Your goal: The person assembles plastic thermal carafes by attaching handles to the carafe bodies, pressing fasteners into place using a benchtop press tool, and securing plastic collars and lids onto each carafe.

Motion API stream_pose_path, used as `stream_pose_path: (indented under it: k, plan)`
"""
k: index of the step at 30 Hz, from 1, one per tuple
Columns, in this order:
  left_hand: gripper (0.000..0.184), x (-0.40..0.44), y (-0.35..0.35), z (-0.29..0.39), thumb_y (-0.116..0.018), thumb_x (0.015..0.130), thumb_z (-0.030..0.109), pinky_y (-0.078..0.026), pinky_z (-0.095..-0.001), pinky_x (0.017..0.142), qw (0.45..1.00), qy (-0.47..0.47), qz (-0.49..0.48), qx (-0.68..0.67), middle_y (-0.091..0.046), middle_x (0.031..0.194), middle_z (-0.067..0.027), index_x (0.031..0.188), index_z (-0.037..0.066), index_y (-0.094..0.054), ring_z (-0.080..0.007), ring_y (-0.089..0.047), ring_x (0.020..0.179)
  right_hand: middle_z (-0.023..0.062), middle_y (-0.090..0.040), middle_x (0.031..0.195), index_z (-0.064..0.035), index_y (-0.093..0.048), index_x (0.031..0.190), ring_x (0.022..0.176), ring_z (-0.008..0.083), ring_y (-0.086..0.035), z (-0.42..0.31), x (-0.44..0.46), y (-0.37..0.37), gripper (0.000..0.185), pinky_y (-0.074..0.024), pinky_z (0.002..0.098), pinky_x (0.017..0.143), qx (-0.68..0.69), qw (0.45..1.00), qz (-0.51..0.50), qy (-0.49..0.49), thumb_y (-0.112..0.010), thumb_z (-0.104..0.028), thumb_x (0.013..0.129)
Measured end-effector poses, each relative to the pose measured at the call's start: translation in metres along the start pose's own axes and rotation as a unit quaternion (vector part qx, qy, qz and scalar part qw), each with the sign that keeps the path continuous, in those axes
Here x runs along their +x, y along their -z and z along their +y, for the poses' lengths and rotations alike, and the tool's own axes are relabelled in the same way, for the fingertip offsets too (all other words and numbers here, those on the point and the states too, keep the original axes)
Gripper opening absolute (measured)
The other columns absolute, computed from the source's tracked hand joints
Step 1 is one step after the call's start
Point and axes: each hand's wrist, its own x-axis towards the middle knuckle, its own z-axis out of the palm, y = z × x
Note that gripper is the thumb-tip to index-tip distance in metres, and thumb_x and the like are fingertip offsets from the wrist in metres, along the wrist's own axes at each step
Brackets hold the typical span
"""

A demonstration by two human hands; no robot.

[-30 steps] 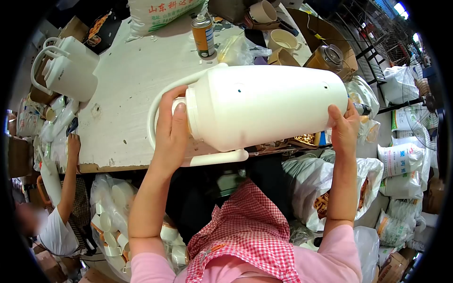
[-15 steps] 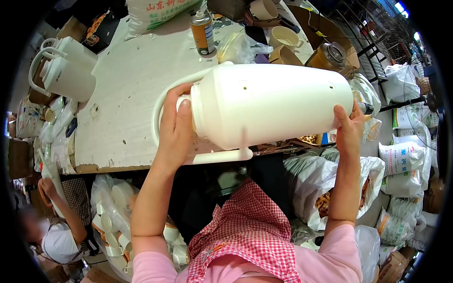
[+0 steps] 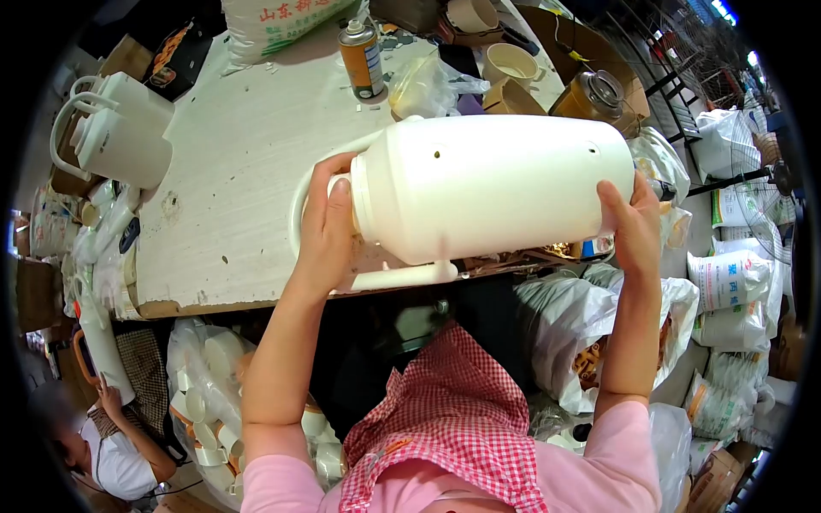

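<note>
A large white thermos jug (image 3: 505, 188) lies sideways in the air between my two hands, over the front edge of the table. My left hand (image 3: 332, 214) is wrapped round its narrow neck end. At the wide base, my right hand (image 3: 629, 218) grips the lower side with the thumb toward me. Two small dark holes show on the jug's side. A white curved handle (image 3: 398, 278) loops behind my left hand, its rounded end below the jug; whether it is attached is hidden.
On the worktable (image 3: 231, 205) stand a spray can (image 3: 361, 60), a clear plastic bag (image 3: 428, 85) and a cream cup (image 3: 510, 64). White jugs (image 3: 128, 132) stand at left. Bags of parts (image 3: 209, 402) hang below. A co-worker's hand (image 3: 109, 398) touches another white jug (image 3: 104, 350).
The jug has tilted slightly, its base end rising a little, with both hands still on it. At left, the co-worker's hand has moved down from the handle to the jug's lower end.
</note>
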Motion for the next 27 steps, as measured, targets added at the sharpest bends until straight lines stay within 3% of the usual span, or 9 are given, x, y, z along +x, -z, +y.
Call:
stream_pose_path:
  k: [5, 6, 8, 10, 13, 17, 20, 23, 27]
  plan:
    - [0.045, 0.007, 0.011, 0.002, -0.049, 0.104, 0.031, -0.039, -0.0407, 0.108, 0.969, -0.109, 0.046, 0.218, -0.058, 0.134, -0.0179, 0.137, 0.001, -0.053, -0.0327, -0.054, 0.124, 0.0074, -0.073, 0.105, 0.0026, -0.067, 0.116, 0.092, 0.0134, -0.068, -0.006, 0.003, -0.005, 0.033, -0.0542, 0.0287, 0.083, -0.061, 0.998, -0.007, -0.007, -0.072, -0.016, 0.090]
    - [0.047, 0.011, 0.003, 0.016, -0.055, 0.102, 0.033, -0.038, -0.0418, 0.110, 0.962, -0.150, 0.062, 0.221, -0.057, 0.136, -0.0186, 0.138, 0.002, -0.054, -0.0348, -0.053, 0.127, 0.0087, -0.073, 0.108, 0.0016, -0.064, 0.123, 0.090, 0.0147, -0.069, -0.004, 0.005, -0.001, 0.043, -0.0549, 0.0294, 0.080, -0.099, 0.994, -0.045, 0.001, -0.071, -0.027, 0.092]
    - [0.050, 0.020, -0.028, 0.053, -0.066, 0.096, 0.035, -0.039, -0.0407, 0.109, 0.941, -0.214, 0.027, 0.260, -0.060, 0.134, -0.0169, 0.136, 0.005, -0.059, -0.0321, -0.054, 0.127, 0.0076, -0.073, 0.104, 0.0004, -0.065, 0.121, 0.088, 0.0141, -0.070, -0.001, 0.006, 0.005, 0.039, -0.0554, 0.0273, 0.076, -0.171, 0.985, -0.025, 0.016, -0.067, -0.030, 0.096]
    - [0.051, 0.033, -0.045, 0.043, -0.071, 0.093, 0.035, -0.040, -0.0378, 0.109, 0.914, -0.228, -0.036, 0.335, -0.062, 0.133, -0.0136, 0.135, 0.007, -0.062, -0.0279, -0.056, 0.126, 0.0008, -0.067, 0.081, 0.0011, -0.067, 0.094, 0.074, 0.0061, -0.061, -0.005, -0.003, 0.005, 0.014, -0.0501, 0.0240, 0.067, -0.086, 0.988, 0.034, 0.125, -0.073, -0.011, 0.091]
    - [0.048, 0.040, -0.042, 0.039, -0.073, 0.093, 0.026, -0.040, -0.0344, 0.110, 0.919, -0.233, -0.054, 0.313, -0.062, 0.137, -0.0104, 0.135, 0.008, -0.062, -0.0232, -0.056, 0.128, 0.0071, -0.073, 0.098, 0.0002, -0.067, 0.116, 0.085, 0.0154, -0.070, 0.018, -0.046, 0.104, 0.033, -0.0557, 0.0276, 0.077, -0.113, 0.986, 0.023, 0.120, -0.059, -0.028, 0.101]
    - [0.046, 0.039, -0.036, 0.041, -0.069, 0.097, 0.027, -0.041, -0.0338, 0.108, 0.935, -0.206, -0.073, 0.281, -0.060, 0.139, -0.0092, 0.138, 0.007, -0.060, -0.0218, -0.056, 0.127, 0.0051, -0.074, 0.082, -0.0045, -0.072, 0.091, 0.058, 0.0077, -0.061, 0.079, -0.171, 0.247, 0.038, -0.0480, 0.0217, 0.056, -0.113, 0.962, 0.074, -0.238, -0.054, -0.036, 0.101]
    - [0.045, 0.041, -0.029, 0.037, -0.063, 0.101, 0.023, -0.043, -0.0324, 0.106, 0.960, -0.147, -0.090, 0.222, -0.058, 0.141, -0.0100, 0.140, 0.002, -0.056, -0.0194, -0.056, 0.125, 0.0094, -0.074, 0.085, 0.0012, -0.071, 0.091, 0.069, 0.0143, -0.070, 0.170, -0.247, 0.255, 0.029, -0.0555, 0.0285, 0.056, -0.153, 0.870, 0.122, -0.452, -0.058, -0.023, 0.097]
    - [0.048, 0.040, -0.032, 0.040, -0.061, 0.102, 0.028, -0.044, -0.0325, 0.106, 0.954, -0.138, -0.096, 0.249, -0.056, 0.144, -0.0099, 0.144, 0.005, -0.053, -0.0210, -0.056, 0.126, 0.0236, -0.072, 0.099, -0.0055, -0.074, 0.102, 0.091, 0.0421, -0.070, 0.282, -0.277, 0.238, 0.023, -0.0556, 0.0456, 0.087, -0.516, 0.759, 0.065, -0.392, -0.059, -0.013, 0.086]
    - [0.053, 0.040, -0.028, 0.042, -0.058, 0.103, 0.033, -0.043, -0.0335, 0.107, 0.964, -0.107, -0.091, 0.228, -0.052, 0.147, -0.0117, 0.147, 0.004, -0.049, -0.0221, -0.054, 0.128, 0.0180, -0.049, 0.146, -0.0047, -0.052, 0.139, 0.138, 0.0318, -0.046, 0.384, -0.276, 0.212, 0.049, -0.0404, 0.0463, 0.109, -0.527, 0.691, 0.033, -0.495, -0.051, -0.019, 0.093]
